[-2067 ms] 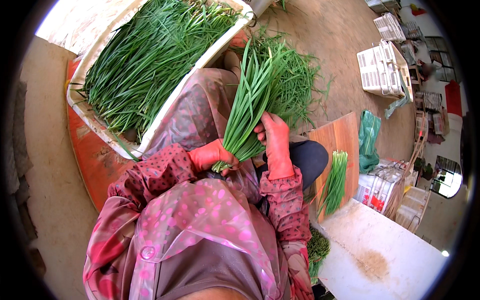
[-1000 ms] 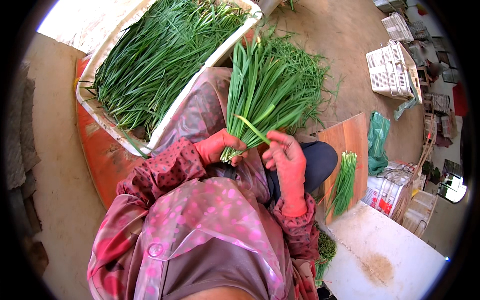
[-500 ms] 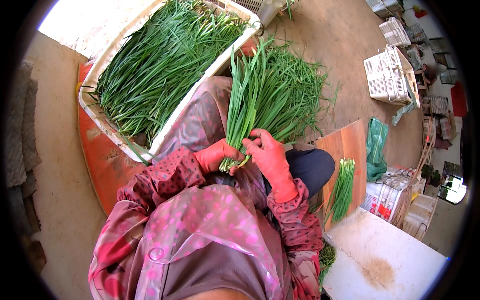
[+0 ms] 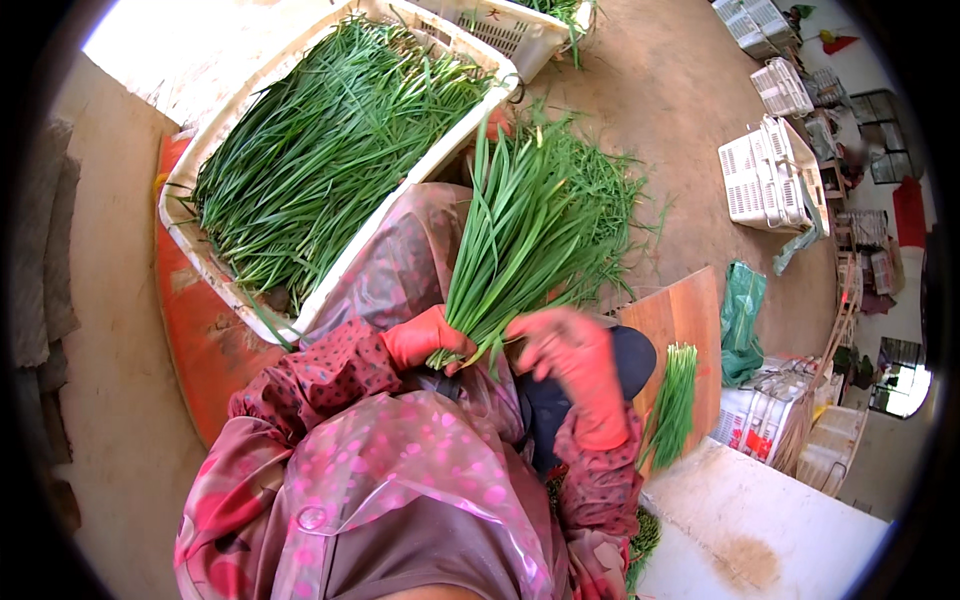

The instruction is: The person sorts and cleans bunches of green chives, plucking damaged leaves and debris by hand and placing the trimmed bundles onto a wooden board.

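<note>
My left hand (image 4: pixel 425 338), in a red-orange rubber glove, is closed around the lower stems of a bunch of garlic chives (image 4: pixel 505 250). The long green leaves fan upward, away from my lap. Just right of the stems is my right hand (image 4: pixel 572 358), gloved the same way. Motion smears its fingers, so whether they pinch a leaf cannot be made out. Loose leaf bits stick out of the bunch between the two hands. A large white crate (image 4: pixel 172 208) at upper left is filled with more garlic chives (image 4: pixel 330 150).
Loose green trimmings (image 4: pixel 615 200) lie beyond the bunch. To my right, a neat bundle of chives (image 4: pixel 675 405) rests on a wooden board (image 4: pixel 697 318), beside a white slab (image 4: pixel 800 530). A green plastic bag (image 4: pixel 741 320) and a white basket (image 4: pixel 765 180) stand farther right.
My right hand has moved right, away from the stems it was touching. My left hand keeps its hold, and the bunch leans more to the right. The view has shifted slightly.
</note>
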`<state>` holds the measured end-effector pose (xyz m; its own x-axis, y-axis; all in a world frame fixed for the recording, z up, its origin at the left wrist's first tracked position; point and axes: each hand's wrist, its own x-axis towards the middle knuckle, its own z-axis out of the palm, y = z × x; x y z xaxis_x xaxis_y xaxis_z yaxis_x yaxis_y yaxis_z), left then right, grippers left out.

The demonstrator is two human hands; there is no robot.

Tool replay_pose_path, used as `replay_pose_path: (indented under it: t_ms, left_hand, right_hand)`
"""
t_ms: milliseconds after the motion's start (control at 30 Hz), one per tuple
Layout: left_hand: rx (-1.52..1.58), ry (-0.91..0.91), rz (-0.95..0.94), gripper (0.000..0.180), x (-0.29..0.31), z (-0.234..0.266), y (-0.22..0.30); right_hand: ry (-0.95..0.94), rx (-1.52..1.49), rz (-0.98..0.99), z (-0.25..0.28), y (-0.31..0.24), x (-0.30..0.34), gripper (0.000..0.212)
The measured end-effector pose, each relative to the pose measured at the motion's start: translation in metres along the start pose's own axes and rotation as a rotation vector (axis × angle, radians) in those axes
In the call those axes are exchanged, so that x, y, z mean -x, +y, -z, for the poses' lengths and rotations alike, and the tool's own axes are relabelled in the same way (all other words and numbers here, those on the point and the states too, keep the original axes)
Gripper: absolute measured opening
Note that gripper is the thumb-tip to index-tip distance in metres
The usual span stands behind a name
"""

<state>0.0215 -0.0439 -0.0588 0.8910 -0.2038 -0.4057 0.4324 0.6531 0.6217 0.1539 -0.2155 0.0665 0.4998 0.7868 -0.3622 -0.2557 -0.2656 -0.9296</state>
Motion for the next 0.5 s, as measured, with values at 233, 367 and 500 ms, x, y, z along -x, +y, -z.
replay_pose_path:
  t_ms: [233, 367, 500]
  left_hand:
    - [0.005, -0.124, 0.000, 0.027, 0.002, 0.002, -0.009]
    - [-0.028, -0.173, 0.006, 0.030, 0.003, -0.005, 0.000]
    - [-0.083, -0.139, 0.024, 0.030, 0.007, -0.009, 0.004]
  right_hand:
    - [0.511, 0.750, 0.325, 0.044, -0.046, -0.057, 0.023]
    - [0.537, 1.298, 0.731, 0.073, -0.020, -0.083, 0.028]
    - [0.460, 1.547, 0.619, 0.072, -0.012, -0.092, 0.016]
